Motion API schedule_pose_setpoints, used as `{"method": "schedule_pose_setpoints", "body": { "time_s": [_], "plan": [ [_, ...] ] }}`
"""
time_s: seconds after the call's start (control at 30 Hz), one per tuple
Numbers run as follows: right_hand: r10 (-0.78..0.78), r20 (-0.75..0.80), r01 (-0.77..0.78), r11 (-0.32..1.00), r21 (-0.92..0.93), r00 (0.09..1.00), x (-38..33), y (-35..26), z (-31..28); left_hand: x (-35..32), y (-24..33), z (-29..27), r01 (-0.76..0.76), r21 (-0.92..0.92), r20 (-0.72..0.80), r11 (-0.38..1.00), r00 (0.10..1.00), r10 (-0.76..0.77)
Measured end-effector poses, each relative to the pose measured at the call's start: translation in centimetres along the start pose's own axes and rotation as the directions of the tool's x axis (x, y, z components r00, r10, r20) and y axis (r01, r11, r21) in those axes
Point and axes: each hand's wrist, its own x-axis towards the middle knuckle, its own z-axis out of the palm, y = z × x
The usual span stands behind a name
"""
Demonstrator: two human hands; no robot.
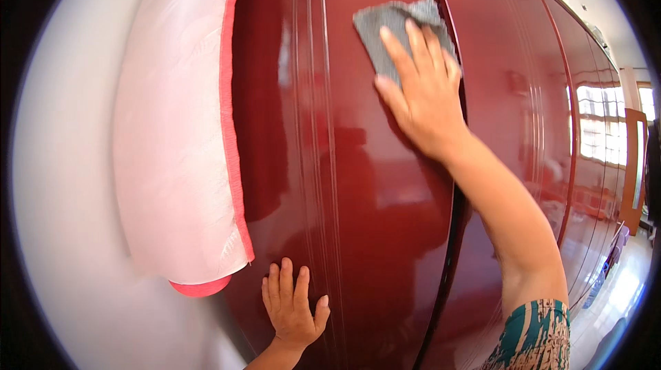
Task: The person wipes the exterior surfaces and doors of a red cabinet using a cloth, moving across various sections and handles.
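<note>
Against the glossy dark-red wardrobe door [372, 232], two hands at work.
Right hand [423, 98] presses a grey cloth [385, 22] flat, fingers spread, high on the door; left hand [292, 304] rests open-palmed low down, holding nothing; pink fabric [179, 163] hangs beside it.

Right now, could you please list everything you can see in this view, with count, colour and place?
Wardrobe door: one, glossy dark red, centre, more doors of the same red running off to the right.
Cloth: one, grey, top centre, pressed flat on the door under the right hand.
Hanging fabric: one, pale pink with red trim, left of the doors.
Wall: one, white, far left.
Window: one, bright, far right.
Left hand: open, flat on the door, bottom centre.
Right hand: flat on the cloth, top centre.
</note>
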Motion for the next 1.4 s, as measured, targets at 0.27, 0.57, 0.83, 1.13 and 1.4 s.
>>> {"method": "schedule_pose_setpoints", "body": {
  "time_s": [0.27,0.57,0.83,1.13,1.4],
  "plan": [
    [-0.181,0.28,0.108,0.96,0.259,0.943,-1.8,-7.2,-1.5,-0.1,-0.3,-0.2,0.017,0.007,-0.003,1.0,1.0,-0.017],
    [-0.592,0.453,0.297,0.768,0.568,0.666,-13.4,-10.0,-7.9,0.0,0.1,-0.6,0.028,-0.066,-0.065,0.997,0.997,-0.032],
    [0.04,0.316,-0.064,0.996,0.064,0.948,-6.0,0.0,-5.9,1.8,0.7,-1.2,0.048,0.008,-0.098,0.999,0.994,-0.047],
    [-0.366,0.645,0.091,0.904,0.418,0.671,-23.1,-8.6,-15.1,2.9,1.4,-2.3,0.036,0.025,-0.095,0.999,0.995,-0.033],
    [-0.685,0.651,-0.023,0.683,0.73,0.327,-30.4,-9.4,-20.5,3.3,1.8,-2.5,0.022,0.008,-0.088,1.0,0.996,-0.021]
  ]
}}
